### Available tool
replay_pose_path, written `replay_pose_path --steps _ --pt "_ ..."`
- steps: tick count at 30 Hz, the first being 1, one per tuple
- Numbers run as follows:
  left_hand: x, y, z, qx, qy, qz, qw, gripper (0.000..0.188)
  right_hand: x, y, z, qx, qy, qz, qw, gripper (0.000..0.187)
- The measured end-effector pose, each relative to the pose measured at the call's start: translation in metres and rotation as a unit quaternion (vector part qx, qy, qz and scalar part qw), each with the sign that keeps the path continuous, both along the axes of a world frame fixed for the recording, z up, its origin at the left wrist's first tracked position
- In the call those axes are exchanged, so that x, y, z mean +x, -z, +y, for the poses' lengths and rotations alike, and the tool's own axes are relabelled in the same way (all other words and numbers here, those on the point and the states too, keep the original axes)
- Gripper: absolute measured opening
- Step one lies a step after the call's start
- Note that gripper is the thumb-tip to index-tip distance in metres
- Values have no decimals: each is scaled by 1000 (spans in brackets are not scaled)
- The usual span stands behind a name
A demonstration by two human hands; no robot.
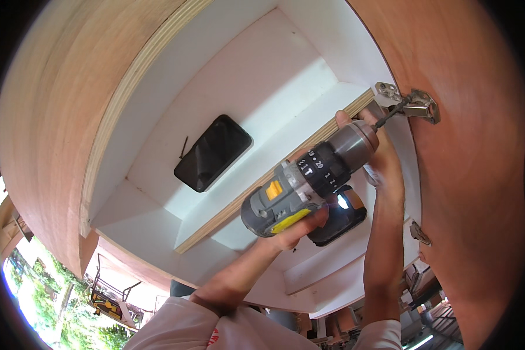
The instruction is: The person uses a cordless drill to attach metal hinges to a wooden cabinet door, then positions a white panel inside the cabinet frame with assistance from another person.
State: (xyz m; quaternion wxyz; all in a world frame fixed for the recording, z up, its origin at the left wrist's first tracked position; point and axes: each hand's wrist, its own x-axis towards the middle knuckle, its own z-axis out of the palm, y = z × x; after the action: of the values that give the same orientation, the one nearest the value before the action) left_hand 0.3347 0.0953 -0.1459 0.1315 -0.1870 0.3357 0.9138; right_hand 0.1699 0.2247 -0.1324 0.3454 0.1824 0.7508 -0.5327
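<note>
Left hand (300, 227): wrapped tight around the grip of a grey-and-yellow drill (309, 186).
Right hand (379, 157): raised beside the chuck, fingers curled; whether it grips anything cannot be told.
Bit: tip on a metal hinge (411, 104) at the cabinet door's (478, 175) edge.
Risk: angled bit may slip off, scarring the door or nicking fingers.
Shelf: dark phone (213, 153) lying flat.

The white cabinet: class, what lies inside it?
A black phone lies on a white shelf, a dark screw beside it. The drill hides the space behind it.
</note>
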Motion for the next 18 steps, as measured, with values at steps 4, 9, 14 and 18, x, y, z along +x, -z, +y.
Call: replay_pose_path --steps 4,9,14,18 --pt "-4 -4 2 -3 4 -24 1000 51 -6 1 6 11 -51 1 999 42" --pt "-4 1 -6 17 33 5 999 52 -7 3 7 19 -53 18 998 42" --pt "-5 -6 5 43 -4 -16 999 48 -9 8 11 4 -90 35 995 37" --pt "-8 -9 2 -3 -3 -25 1000 38 -9 8 11 -27 -57 -8 998 31"
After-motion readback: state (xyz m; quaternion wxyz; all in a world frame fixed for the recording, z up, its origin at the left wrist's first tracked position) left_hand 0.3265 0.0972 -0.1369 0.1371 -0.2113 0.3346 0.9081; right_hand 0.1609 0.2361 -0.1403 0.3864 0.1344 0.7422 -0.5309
